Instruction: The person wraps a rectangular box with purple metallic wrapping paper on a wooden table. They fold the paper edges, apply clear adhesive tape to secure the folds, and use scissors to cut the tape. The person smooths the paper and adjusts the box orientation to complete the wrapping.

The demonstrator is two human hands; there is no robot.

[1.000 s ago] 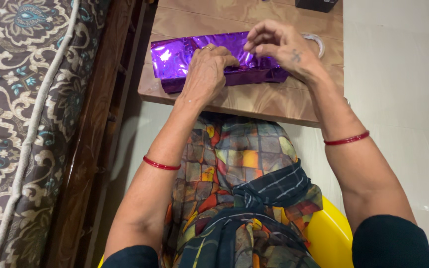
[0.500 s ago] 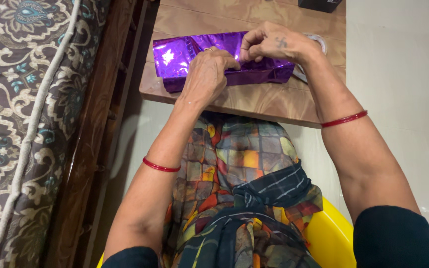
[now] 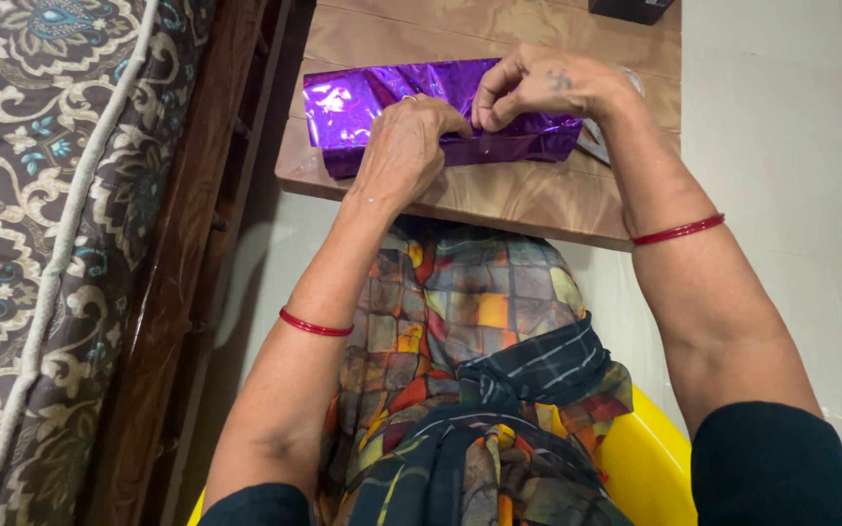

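**Wrapping nearly closed**

Shiny purple foil-wrapped box (image 3: 440, 112) lies on the wooden worktop (image 3: 528, 195) at 12 o'clock. Left hand (image 3: 403, 146) presses the seam, fingers bent; right hand (image 3: 538, 88) fingers pinch the foil edge. Sealing seems left.

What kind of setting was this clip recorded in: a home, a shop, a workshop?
Most likely a home. A floral-patterned mattress on a dark wooden frame lies beside a small wooden table, where both hands press on a purple foil-wrapped box.
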